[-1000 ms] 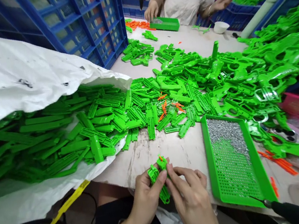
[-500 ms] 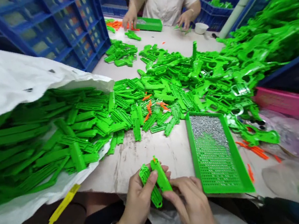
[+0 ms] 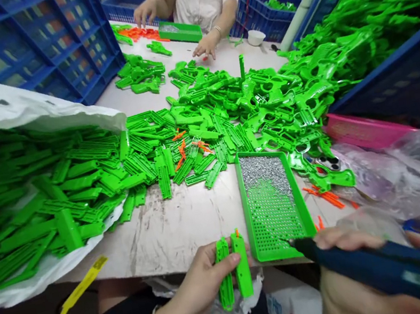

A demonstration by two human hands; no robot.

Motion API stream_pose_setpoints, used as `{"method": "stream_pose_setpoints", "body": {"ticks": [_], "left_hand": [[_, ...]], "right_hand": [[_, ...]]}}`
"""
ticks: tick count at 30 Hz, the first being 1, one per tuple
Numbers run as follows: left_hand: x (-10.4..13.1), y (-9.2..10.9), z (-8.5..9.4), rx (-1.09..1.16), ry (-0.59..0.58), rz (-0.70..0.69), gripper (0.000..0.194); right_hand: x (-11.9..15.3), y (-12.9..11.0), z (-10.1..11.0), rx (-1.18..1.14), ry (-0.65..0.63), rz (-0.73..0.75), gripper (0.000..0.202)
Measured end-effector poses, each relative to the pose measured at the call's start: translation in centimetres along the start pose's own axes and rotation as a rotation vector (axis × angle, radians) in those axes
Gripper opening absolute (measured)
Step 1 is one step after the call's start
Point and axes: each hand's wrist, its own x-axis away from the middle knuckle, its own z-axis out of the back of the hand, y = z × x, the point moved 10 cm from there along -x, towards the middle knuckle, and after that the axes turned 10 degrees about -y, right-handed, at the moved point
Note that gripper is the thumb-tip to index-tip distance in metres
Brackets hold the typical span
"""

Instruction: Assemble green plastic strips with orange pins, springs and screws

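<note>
Pale and scuffed, the desk (image 3: 159, 236) is carrying a wide heap of green plastic pieces (image 3: 204, 125), with a few orange clips (image 3: 182, 154) lying among them. More green pieces are spilling from a white sack (image 3: 43, 113) on the left, near a blue crate (image 3: 63, 42). Across the desk, a co-worker (image 3: 199, 2) in a white shirt is sitting behind a small green box (image 3: 188, 33), one hand hovering by a pile of orange pieces (image 3: 135, 33).

Close to the near edge, the left hand (image 3: 203, 280) is holding two green strips side by side, its fingers closing on both: a ribbed strip (image 3: 225, 279) and a smooth strip (image 3: 244, 278) with an orange tip showing at its top. Fingers of the right hand (image 3: 350, 284) are wrapping around a dark screwdriver (image 3: 379, 262). Its point is reaching over the near end of a green tray (image 3: 247, 215), where small metal bits (image 3: 263, 169) are covering the far end; whether it is touching anything, I cannot tell.
</note>
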Motion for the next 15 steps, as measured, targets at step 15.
{"method": "stream_pose_setpoints", "body": {"ticks": [15], "left_hand": [[-0.3, -0.8, -0.7, 0.025, -0.036, 0.026, 0.027]], "right_hand": [[0.4, 3.5, -3.7, -0.247, -0.166, -0.110, 0.050]]}}
